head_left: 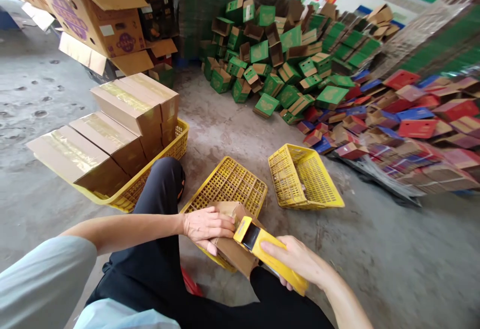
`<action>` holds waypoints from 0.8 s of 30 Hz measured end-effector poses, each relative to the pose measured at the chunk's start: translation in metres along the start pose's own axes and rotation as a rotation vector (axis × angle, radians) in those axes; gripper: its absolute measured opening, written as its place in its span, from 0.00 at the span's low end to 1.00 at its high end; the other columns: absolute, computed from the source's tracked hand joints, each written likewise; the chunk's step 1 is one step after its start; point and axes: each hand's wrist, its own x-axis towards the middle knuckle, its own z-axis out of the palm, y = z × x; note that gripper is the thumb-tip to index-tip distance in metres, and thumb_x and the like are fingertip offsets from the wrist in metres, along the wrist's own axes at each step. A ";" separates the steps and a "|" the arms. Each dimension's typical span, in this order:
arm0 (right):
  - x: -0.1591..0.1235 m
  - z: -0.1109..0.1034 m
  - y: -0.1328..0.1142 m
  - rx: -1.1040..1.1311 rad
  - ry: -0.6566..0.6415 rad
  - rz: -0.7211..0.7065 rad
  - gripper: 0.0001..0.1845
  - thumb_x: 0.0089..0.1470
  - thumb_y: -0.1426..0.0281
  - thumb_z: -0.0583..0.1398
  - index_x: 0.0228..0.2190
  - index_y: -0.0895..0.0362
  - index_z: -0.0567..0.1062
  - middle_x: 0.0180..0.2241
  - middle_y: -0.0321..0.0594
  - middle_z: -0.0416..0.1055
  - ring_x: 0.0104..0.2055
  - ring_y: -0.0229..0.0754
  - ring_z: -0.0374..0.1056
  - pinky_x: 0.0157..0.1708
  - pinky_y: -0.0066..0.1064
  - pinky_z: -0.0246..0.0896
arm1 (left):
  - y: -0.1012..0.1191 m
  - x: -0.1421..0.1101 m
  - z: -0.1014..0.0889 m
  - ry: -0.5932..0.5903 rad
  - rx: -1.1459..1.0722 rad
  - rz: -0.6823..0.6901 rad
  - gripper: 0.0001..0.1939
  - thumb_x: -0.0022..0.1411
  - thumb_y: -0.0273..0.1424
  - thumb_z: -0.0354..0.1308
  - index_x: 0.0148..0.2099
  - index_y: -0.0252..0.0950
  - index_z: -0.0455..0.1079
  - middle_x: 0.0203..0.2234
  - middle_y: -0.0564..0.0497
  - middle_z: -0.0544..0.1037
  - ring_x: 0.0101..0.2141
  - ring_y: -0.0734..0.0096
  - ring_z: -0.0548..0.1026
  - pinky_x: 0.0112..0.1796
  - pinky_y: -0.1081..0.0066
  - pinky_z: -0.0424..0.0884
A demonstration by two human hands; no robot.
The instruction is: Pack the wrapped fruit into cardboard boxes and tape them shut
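Cardboard box (pixel 236 255) under yellow tool (pixel 264 256) with unreadable print (pixel 243 226)

Warehouse-like packing area
Bare grey concrete floor (pixel 375 249); small green cardboard boxes (pixel 259 51) heaped toward one o'clock, red and blue cardboard boxes (pixel 417 128) toward three, purple-printed brown cardboard carton (pixel 97 19) toward ten.

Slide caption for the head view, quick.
Left hand rests on a cardboard box; right hand grips a yellow tool.
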 end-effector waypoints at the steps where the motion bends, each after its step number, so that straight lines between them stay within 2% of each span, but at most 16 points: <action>1: -0.001 0.000 0.000 0.013 -0.025 -0.008 0.31 0.57 0.39 0.58 0.34 0.56 0.72 0.21 0.42 0.77 0.21 0.41 0.74 0.19 0.24 0.66 | -0.001 -0.001 0.000 -0.007 -0.003 -0.017 0.40 0.70 0.62 0.46 0.69 0.39 0.65 0.58 0.39 0.78 0.64 0.55 0.69 0.58 0.63 0.62; 6: -0.009 -0.003 0.000 0.055 -0.041 0.000 0.31 0.54 0.38 0.59 0.34 0.54 0.72 0.21 0.39 0.75 0.21 0.41 0.73 0.19 0.25 0.67 | -0.003 0.000 -0.003 -0.033 -0.039 -0.027 0.38 0.69 0.63 0.46 0.67 0.43 0.67 0.57 0.41 0.79 0.63 0.55 0.70 0.56 0.64 0.62; 10: -0.016 -0.008 0.009 0.069 -0.042 0.039 0.35 0.49 0.34 0.60 0.35 0.54 0.71 0.20 0.38 0.75 0.22 0.42 0.74 0.21 0.25 0.68 | 0.001 0.002 -0.006 -0.008 -0.037 -0.015 0.38 0.70 0.62 0.45 0.67 0.40 0.67 0.55 0.39 0.79 0.62 0.54 0.71 0.56 0.63 0.62; 14: -0.018 -0.004 0.015 0.100 0.007 0.045 0.38 0.45 0.32 0.61 0.34 0.54 0.70 0.19 0.37 0.74 0.20 0.41 0.72 0.17 0.25 0.64 | 0.005 0.004 -0.014 0.001 -0.014 -0.015 0.42 0.71 0.63 0.41 0.69 0.37 0.66 0.54 0.37 0.79 0.61 0.52 0.71 0.55 0.61 0.63; 18: -0.014 0.003 0.011 0.132 0.021 -0.022 0.36 0.48 0.34 0.61 0.35 0.55 0.71 0.18 0.37 0.74 0.19 0.40 0.71 0.17 0.24 0.64 | 0.006 0.014 -0.030 -0.011 0.049 -0.040 0.49 0.67 0.66 0.44 0.73 0.34 0.60 0.52 0.35 0.79 0.55 0.49 0.74 0.55 0.56 0.64; 20: -0.011 0.003 0.010 0.135 0.032 -0.041 0.35 0.51 0.36 0.61 0.37 0.56 0.72 0.18 0.37 0.75 0.19 0.40 0.71 0.18 0.24 0.65 | 0.004 0.022 -0.038 -0.033 0.061 -0.014 0.49 0.66 0.66 0.47 0.73 0.34 0.61 0.53 0.35 0.79 0.54 0.49 0.75 0.58 0.55 0.63; 24: -0.005 0.000 0.013 0.112 0.038 -0.050 0.35 0.53 0.36 0.60 0.38 0.57 0.73 0.18 0.38 0.75 0.18 0.39 0.71 0.18 0.24 0.65 | -0.001 0.034 -0.048 -0.075 -0.006 0.086 0.44 0.69 0.63 0.48 0.72 0.35 0.64 0.63 0.36 0.74 0.63 0.49 0.71 0.67 0.55 0.56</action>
